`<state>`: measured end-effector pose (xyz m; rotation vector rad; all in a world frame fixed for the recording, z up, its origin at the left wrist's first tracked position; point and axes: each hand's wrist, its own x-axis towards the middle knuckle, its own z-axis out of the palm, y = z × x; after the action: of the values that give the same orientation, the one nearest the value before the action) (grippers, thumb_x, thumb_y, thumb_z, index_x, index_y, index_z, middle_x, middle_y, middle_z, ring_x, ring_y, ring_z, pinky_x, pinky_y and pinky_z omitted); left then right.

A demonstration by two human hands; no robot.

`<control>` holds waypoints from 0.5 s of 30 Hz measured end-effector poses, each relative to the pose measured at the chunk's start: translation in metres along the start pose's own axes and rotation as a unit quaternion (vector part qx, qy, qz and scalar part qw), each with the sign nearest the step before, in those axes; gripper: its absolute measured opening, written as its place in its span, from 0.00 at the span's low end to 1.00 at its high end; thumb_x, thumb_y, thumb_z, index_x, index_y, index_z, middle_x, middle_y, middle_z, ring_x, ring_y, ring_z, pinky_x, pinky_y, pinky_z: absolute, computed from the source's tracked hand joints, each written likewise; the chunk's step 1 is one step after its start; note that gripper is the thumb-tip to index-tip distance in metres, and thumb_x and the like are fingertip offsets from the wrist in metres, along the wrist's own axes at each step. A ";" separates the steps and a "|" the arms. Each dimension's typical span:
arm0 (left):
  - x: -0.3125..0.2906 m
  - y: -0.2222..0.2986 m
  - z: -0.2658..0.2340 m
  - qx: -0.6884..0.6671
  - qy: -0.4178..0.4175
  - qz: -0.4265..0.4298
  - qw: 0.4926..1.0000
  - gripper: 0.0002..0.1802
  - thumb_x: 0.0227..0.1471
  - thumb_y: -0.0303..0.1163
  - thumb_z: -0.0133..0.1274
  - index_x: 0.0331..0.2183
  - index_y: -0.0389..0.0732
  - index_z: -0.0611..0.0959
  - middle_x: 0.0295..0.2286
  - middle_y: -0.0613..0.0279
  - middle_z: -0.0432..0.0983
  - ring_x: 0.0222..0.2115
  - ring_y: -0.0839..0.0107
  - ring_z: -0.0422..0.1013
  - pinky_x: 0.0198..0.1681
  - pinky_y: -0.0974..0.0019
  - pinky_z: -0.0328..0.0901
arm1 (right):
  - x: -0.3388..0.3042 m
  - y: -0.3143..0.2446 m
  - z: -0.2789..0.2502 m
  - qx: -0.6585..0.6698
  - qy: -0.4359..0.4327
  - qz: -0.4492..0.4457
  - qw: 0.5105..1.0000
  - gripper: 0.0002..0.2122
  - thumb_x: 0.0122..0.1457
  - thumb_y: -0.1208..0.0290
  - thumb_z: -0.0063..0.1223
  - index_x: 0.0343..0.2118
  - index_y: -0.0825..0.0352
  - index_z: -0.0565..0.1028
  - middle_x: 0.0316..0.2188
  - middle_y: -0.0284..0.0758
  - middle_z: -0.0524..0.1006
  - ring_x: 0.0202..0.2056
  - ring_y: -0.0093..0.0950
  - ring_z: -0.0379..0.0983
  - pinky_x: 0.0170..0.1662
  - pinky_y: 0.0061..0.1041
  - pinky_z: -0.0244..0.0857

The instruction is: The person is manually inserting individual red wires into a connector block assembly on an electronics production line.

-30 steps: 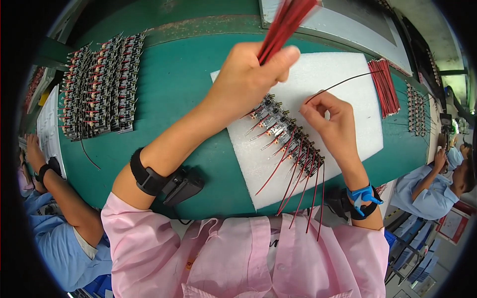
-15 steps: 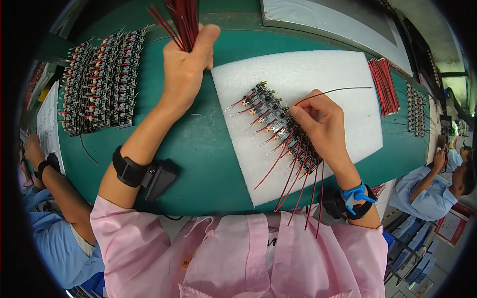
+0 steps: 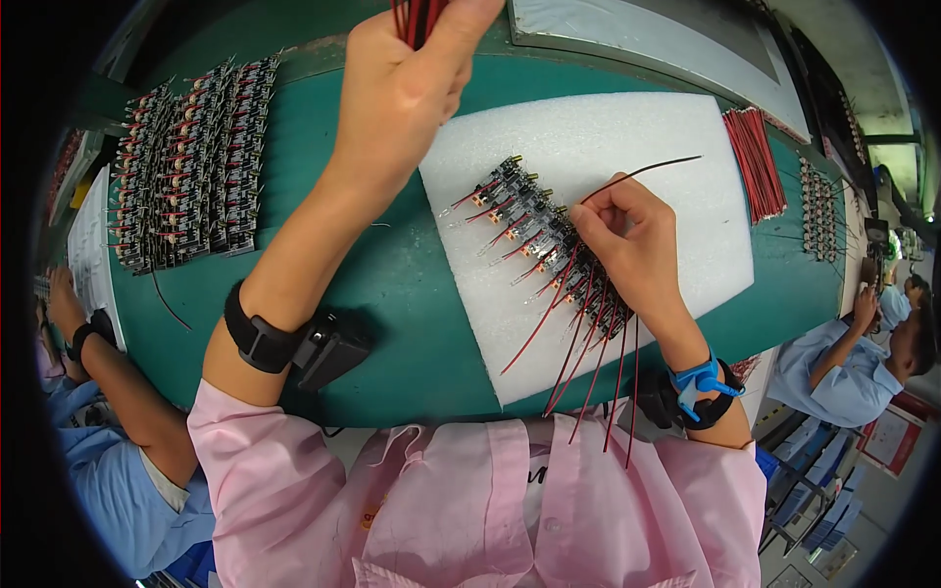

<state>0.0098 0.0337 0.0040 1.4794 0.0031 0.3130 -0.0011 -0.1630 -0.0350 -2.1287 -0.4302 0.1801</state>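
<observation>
A row of small circuit boards (image 3: pixel 534 232) lies aslant on a white foam sheet (image 3: pixel 686 235). Thin red and dark wires trail from the near boards over the foam's front edge. My right hand (image 3: pixel 627 230) pinches a black wire (image 3: pixel 657 167) close above the boards' right side, and the wire's loose end points to the upper right. Raised at the top of the view, my left hand (image 3: pixel 402 103) is closed round a bundle of red and black wires (image 3: pixel 420 22). The upper part of that bundle is cut off by the picture's edge.
Several rows of finished-looking boards (image 3: pixel 186 167) stand on the green table (image 3: pixel 412 314) at left. A bundle of red wires (image 3: pixel 753 162) lies at the foam's right edge, with more boards (image 3: pixel 818 211) beyond. Co-workers in blue sit at left (image 3: pixel 127 490) and right (image 3: pixel 833 363).
My left hand with the wire bundle has moved up and to the right. The black wire in my right hand has tilted and shows a shorter free end; that hand has hardly moved.
</observation>
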 end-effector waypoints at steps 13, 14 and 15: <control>-0.004 0.004 0.001 -0.049 0.009 -0.027 0.998 0.19 0.50 0.36 0.44 0.12 0.43 0.64 0.08 0.74 0.55 0.08 0.86 0.50 0.10 0.79 0.45 | -0.003 0.000 0.002 -0.030 0.017 -0.018 0.999 0.05 0.43 0.79 0.50 0.17 0.73 0.68 0.16 0.27 0.64 0.19 0.14 0.57 0.23 0.13 0.52; -0.004 0.004 0.000 -0.056 0.007 -0.028 0.998 0.19 0.49 0.36 0.44 0.12 0.44 0.64 0.08 0.74 0.55 0.08 0.86 0.49 0.10 0.79 0.44 | -0.003 0.000 0.003 -0.029 0.020 -0.023 0.999 0.04 0.42 0.79 0.50 0.17 0.73 0.68 0.16 0.27 0.64 0.20 0.14 0.57 0.23 0.14 0.52; -0.004 0.004 0.000 -0.057 0.009 -0.028 0.998 0.19 0.49 0.36 0.44 0.12 0.44 0.64 0.08 0.74 0.55 0.08 0.86 0.49 0.10 0.79 0.44 | -0.003 0.000 0.003 -0.028 0.024 -0.027 0.999 0.04 0.42 0.80 0.50 0.17 0.72 0.68 0.16 0.28 0.64 0.20 0.14 0.57 0.23 0.14 0.52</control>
<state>0.0052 0.0331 0.0067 1.3608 0.0396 0.2763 -0.0042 -0.1618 -0.0364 -2.1698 -0.4702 0.0869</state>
